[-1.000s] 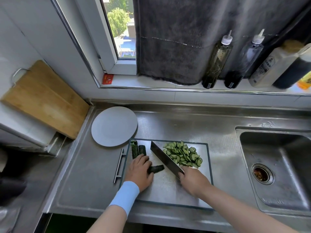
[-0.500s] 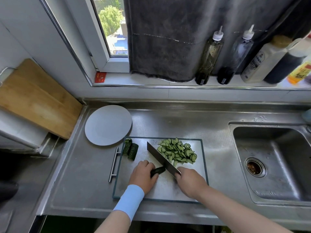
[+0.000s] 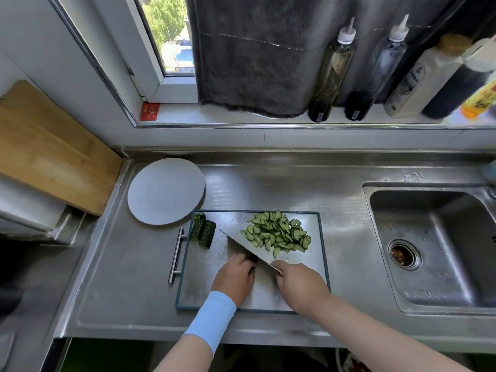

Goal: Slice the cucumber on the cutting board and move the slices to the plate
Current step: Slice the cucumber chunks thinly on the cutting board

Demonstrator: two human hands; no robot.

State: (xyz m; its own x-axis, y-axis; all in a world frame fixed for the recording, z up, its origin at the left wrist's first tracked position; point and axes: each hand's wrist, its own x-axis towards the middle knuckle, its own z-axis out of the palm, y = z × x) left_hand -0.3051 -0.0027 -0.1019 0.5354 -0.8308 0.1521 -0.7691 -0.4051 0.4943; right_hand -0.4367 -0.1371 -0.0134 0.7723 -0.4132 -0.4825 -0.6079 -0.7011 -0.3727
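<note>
The cucumber stub (image 3: 253, 260) under our curled left hand (image 3: 236, 277) is shorter than a second ago, nearly finished. Our right hand (image 3: 300, 284) grips the knife (image 3: 241, 245) and two chunks (image 3: 204, 232) await.

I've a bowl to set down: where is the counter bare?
Bare counter: between the cutting board and the sink, and behind the board. The plate is bare. The board is crowded: slices, two cucumber pieces, left hand holding a cucumber end, right hand gripping the knife.

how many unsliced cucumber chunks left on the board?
3. Two dark green cucumber chunks lie side by side at the steel cutting board's back left corner; a third chunk is mostly hidden under the left hand, at the broad knife.
</note>
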